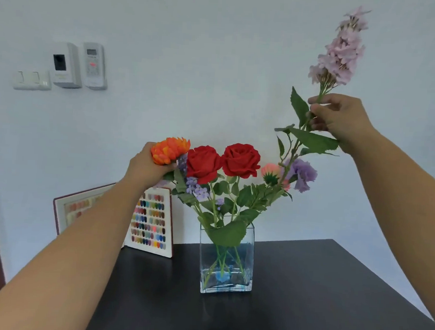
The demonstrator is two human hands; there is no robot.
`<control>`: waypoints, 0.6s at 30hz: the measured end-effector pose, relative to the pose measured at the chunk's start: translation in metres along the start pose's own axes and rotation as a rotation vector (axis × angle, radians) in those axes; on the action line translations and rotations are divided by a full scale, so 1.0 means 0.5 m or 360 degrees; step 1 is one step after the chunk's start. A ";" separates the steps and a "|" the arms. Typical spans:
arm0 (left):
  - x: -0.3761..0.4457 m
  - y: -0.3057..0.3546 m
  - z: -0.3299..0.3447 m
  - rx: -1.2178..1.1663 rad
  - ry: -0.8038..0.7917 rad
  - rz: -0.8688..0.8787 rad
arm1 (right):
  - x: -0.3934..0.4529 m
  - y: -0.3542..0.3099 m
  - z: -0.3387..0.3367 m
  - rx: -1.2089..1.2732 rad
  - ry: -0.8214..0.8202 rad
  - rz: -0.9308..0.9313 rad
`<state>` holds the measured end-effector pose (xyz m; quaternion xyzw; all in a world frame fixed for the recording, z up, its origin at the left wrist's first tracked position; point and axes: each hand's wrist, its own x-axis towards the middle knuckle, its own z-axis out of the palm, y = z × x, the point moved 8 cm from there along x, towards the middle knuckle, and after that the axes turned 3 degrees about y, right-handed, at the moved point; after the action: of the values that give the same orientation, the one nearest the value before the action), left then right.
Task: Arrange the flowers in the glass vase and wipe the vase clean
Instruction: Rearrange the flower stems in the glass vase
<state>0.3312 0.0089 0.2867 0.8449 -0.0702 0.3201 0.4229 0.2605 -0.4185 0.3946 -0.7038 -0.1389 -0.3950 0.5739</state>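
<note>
Head view, left to right. My left hand (146, 165) is closed around the orange flower (170, 150) just under its head, at the left edge of the bunch. Next: two red roses (223, 161), small purple sprigs (196, 189) below them, a pink bud (270, 170), a purple carnation (302, 174). All stems run down into the square glass vase (226, 256), which stands upright near the middle of the table with a little water in the bottom.

My right hand (340, 118) pinches the stem of the tall pale-pink spray (340, 52), held high and leaning right. Its lower stem reaches down into the bunch; can't tell if the tip is inside the vase yet.

Step in hand: arranging, looks like the last stem. Wiping not started, no cloth in sight.

Next move, my read: steer the stem down through the leaves into the vase mouth while my left hand keeps the orange one aside. Go slow, since the vase is narrow and could tip.

Surface: black table (305, 295), matte, otherwise bare near the vase. A colour swatch board (153, 222) leans on the white wall (216, 64) behind, left. Wall switch (32, 79) and two small wall units (79, 65) up left.
</note>
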 end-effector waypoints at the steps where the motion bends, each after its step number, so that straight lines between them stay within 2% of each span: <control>1: 0.005 0.008 -0.001 0.0199 -0.0034 0.0035 | 0.006 -0.008 -0.010 0.0003 0.0035 -0.0017; 3: 0.005 0.016 0.001 0.0441 -0.0115 0.0055 | 0.017 -0.021 -0.020 -0.0005 0.0059 -0.0037; 7: -0.042 0.016 -0.006 0.0363 -0.0076 -0.0015 | 0.031 -0.036 -0.008 0.0007 -0.0069 -0.0008; 12: -0.094 0.071 -0.041 0.0371 0.0316 0.0402 | 0.037 -0.032 0.048 -0.0090 -0.0291 0.0118; 14: -0.104 0.095 -0.036 0.0400 0.0336 0.0525 | 0.037 -0.032 0.073 -0.0136 -0.0323 0.0132; 18: -0.101 0.113 -0.004 0.0579 0.0295 0.0574 | 0.038 -0.038 0.124 -0.0158 -0.0307 0.0136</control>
<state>0.2687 -0.0328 0.2952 0.8479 -0.1219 0.4736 0.2047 0.2852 -0.3610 0.4196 -0.7712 -0.1436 -0.3072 0.5387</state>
